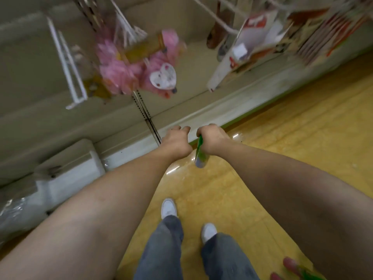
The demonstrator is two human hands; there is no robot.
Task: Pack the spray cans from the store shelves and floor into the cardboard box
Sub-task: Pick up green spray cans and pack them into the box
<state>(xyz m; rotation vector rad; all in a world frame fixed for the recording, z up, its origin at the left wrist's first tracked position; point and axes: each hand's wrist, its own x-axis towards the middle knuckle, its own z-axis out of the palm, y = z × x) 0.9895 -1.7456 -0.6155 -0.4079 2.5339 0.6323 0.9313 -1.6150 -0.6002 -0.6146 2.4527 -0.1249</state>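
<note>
Now, spray can [199, 157]: a slim green cylinder with a glossy skin, just right of the middle of the frame. It hangs tilted, with its rounded lower end towards you, above the floor. Its top is hidden inside your fist.
Your right hand [212, 139]: fingers are wrapped tightly round the upper part of the can, and the back of the hand faces the camera.
Your left hand [176, 140]: just beside the right hand and not touching the can. The fingers curl downward; the palm is hidden, so you cannot tell whether it holds anything.
Floor [282, 142]: smooth yellow sheet, shiny, with streaks of reflected light.
Your legs: grey-blue denim [161, 249] and white shoes [168, 208], bottom centre.
Shelf base [201, 116]: cream painted metal running diagonally across the middle, with a slotted upright.
Pink fluffy item [121, 67]: soft and fuzzy, upper centre, with a white heart-shaped tag [163, 76].
Wire hooks [68, 63]: thin white rods, upper left.
Wrapped white block [60, 178]: under crinkled clear plastic, left edge.
Lower right corner: rounded pink shapes [290, 263] against something green, too blurred to name.
</note>
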